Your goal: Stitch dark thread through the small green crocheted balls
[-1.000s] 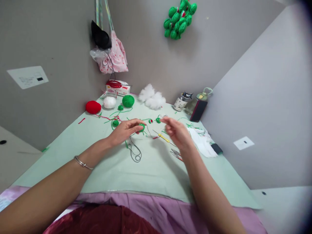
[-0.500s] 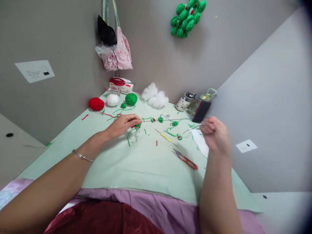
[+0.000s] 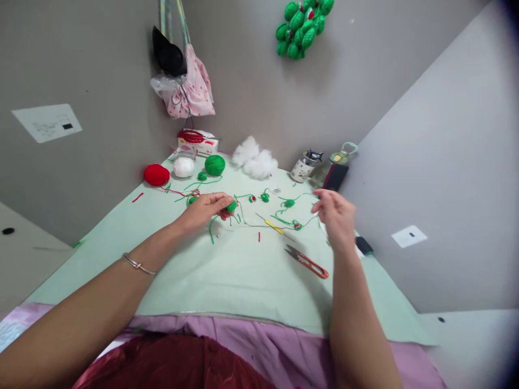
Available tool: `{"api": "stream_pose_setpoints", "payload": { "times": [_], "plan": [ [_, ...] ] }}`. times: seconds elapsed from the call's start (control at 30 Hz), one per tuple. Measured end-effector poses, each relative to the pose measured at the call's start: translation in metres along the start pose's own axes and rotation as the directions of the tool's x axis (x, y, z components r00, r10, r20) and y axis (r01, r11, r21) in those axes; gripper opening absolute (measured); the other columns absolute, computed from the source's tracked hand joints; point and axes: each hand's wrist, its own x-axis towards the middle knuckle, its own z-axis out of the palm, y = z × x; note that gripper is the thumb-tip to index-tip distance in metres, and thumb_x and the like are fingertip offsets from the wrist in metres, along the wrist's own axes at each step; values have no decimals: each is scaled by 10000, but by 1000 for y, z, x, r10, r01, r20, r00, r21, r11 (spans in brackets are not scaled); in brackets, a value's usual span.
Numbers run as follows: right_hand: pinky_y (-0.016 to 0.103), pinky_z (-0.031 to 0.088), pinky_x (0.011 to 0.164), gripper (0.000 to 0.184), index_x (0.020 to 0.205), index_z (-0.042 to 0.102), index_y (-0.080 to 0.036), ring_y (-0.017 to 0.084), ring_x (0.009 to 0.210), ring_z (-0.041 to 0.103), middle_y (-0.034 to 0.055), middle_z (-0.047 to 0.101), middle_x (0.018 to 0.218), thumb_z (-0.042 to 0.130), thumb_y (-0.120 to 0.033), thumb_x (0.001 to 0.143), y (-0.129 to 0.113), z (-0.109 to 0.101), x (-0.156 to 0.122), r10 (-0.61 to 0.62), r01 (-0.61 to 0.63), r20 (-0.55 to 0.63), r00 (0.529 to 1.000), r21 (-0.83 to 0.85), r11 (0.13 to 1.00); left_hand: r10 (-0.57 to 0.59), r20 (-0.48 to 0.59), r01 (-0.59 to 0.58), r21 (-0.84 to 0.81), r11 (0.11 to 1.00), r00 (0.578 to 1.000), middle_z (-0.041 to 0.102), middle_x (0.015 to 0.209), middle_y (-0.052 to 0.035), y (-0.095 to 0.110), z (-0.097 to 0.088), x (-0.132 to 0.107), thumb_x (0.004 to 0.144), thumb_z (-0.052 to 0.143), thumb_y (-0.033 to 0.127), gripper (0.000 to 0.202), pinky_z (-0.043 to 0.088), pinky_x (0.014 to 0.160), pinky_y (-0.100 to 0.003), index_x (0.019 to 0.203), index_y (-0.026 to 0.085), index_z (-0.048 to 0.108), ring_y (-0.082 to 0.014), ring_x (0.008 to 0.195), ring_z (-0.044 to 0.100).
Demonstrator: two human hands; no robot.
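Note:
My left hand [image 3: 211, 208] pinches a small green crocheted ball [image 3: 231, 207] between thumb and fingers. From it a thin dark thread [image 3: 263, 226] runs slack over the table towards my right hand. My right hand [image 3: 335, 216] is raised with fingers closed, the thread's end at its fingertips; whether a needle is there I cannot tell. Between the hands lie a yellow-handled crochet hook [image 3: 274, 226] and several small green crocheted pieces [image 3: 289, 203] with yarn tails. Orange-red thread snips [image 3: 307, 261] rest nearer to me, left of my right forearm.
Red yarn [image 3: 157, 175], white yarn [image 3: 184, 167] and green yarn [image 3: 214, 165] balls sit at the back left. White stuffing [image 3: 254, 158] lies by the wall. A pen holder [image 3: 301, 169], a bottle [image 3: 341, 156] and a phone [image 3: 335, 177] stand back right. Yarn scraps dot the table.
My right hand has moved left, towards my left hand. The thread, stretched straight before, now hangs slack on the table. My left hand stays on the crocheted ball; the view shifted slightly.

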Motion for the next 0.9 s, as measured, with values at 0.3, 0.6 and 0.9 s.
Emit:
{"api": "stream_pose_setpoints", "payload": {
  "times": [0.3,0.6,0.9],
  "plan": [
    [258,236,538,349,854,667,-188,101,550,299,-76,327,555,736,-528,811,-46,104,-67,155,-171,517,842,-16,985,37,-87,-40,-36,999,995,666,826,-27,4,32,-6,833,698,585,413,506,773,-318,868,176,657,-172,770,604],
    [264,209,541,297,821,710,-166,90,555,271,-58,346,572,703,-460,860,-51,90,-69,56,-170,718,693,87,981,21,-176,-29,-41,999,984,671,790,-26,3,31,-4,764,756,602,454,507,752,-328,856,172,639,-176,738,608],
    [243,428,699,336,1005,778,-189,127,732,548,20,687,844,582,-461,971,-49,67,-56,-20,-88,969,245,43,995,-7,-127,-13,-161,987,992,677,841,-42,3,27,-6,819,741,580,426,502,791,-328,868,164,666,-170,784,600]
  ]
}}
